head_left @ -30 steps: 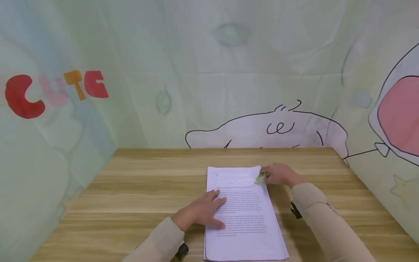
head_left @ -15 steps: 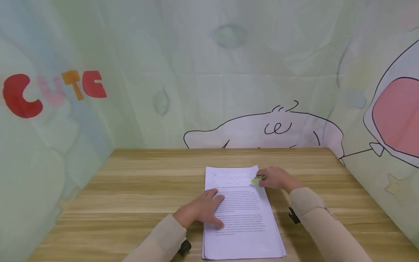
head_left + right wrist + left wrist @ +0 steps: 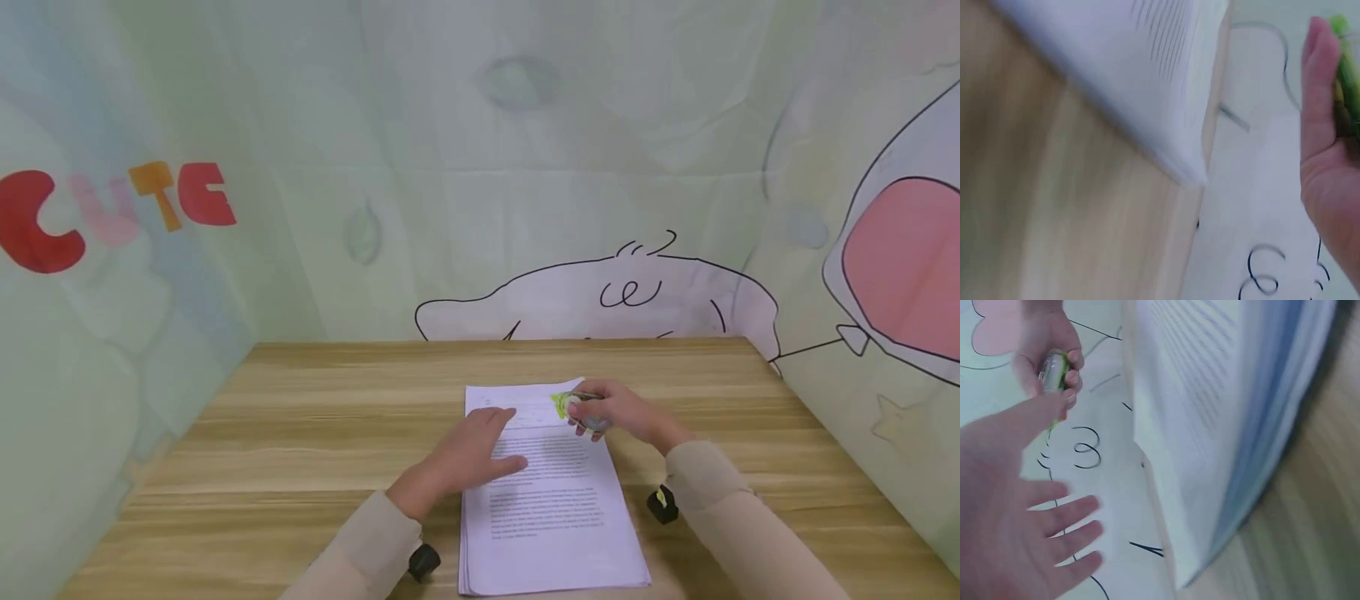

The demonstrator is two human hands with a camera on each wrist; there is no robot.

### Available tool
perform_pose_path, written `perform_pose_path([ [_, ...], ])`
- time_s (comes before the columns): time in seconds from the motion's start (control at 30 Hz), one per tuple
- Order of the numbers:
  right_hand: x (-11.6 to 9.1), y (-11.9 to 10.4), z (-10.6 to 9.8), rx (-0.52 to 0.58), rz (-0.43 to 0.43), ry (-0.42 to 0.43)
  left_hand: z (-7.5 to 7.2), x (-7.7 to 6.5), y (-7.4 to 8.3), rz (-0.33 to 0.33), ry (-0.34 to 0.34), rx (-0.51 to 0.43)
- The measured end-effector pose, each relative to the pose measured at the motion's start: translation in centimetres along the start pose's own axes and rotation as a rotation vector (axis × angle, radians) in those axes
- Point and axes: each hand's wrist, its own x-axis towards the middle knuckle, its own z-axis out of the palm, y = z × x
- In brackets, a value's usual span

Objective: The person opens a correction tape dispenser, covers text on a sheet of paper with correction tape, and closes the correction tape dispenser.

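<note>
A stack of printed paper (image 3: 547, 508) lies on the wooden table, its sheets' edges visible in the left wrist view. Over the upper right of the stack, my right hand (image 3: 626, 412) grips a green and clear correction tape (image 3: 559, 406), its green tip pointing left. In the right wrist view, only part of that correction tape (image 3: 1350, 81) shows past the fingers. My left hand (image 3: 468, 450) hovers by the stack's left side, and in the left wrist view its fingers (image 3: 1072, 515) are spread and hold nothing.
The wooden table (image 3: 315, 433) reaches back to a pale curtain (image 3: 337, 192) with cartoon drawings and coloured letters. Curtain also hangs along the left and right sides. A dark wrist camera (image 3: 663, 504) sits under the right sleeve, another (image 3: 424, 562) under the left.
My left hand has lifted off the page and shifted a little farther up. The right hand has turned and moved left with the correction tape, raising it from the sheet.
</note>
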Motion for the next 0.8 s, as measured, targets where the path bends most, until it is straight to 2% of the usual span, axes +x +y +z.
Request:
perform_pose_path([
  [0.13, -0.6, -0.7, 1.6, 0.204, -0.074, -0.088, -0.6, 0.4, 0.8, 0.029, 0.183, -0.001],
  [0.23, -0.9, -1.3, 2.6, 0.307, -0.135, -0.162, -0.9, 0.6, 1.3, 0.087, 0.300, 0.011],
  [0.3, -1.0, -1.7, 3.2, 0.345, -0.168, -0.203, -1.0, 0.6, 1.4, 0.132, 0.351, 0.024],
  [0.43, -1.1, -2.1, 3.9, 0.356, -0.219, -0.238, -1.1, 0.5, 1.5, 0.218, 0.407, 0.069],
  [0.6, -1.1, -2.1, 4.3, 0.371, -0.216, -0.239, -1.3, 0.5, 1.5, 0.288, 0.471, 0.107],
  [0.8, -1.2, -1.8, 4.5, 0.406, -0.205, -0.270, -1.4, 0.4, 1.5, 0.323, 0.516, 0.134],
])
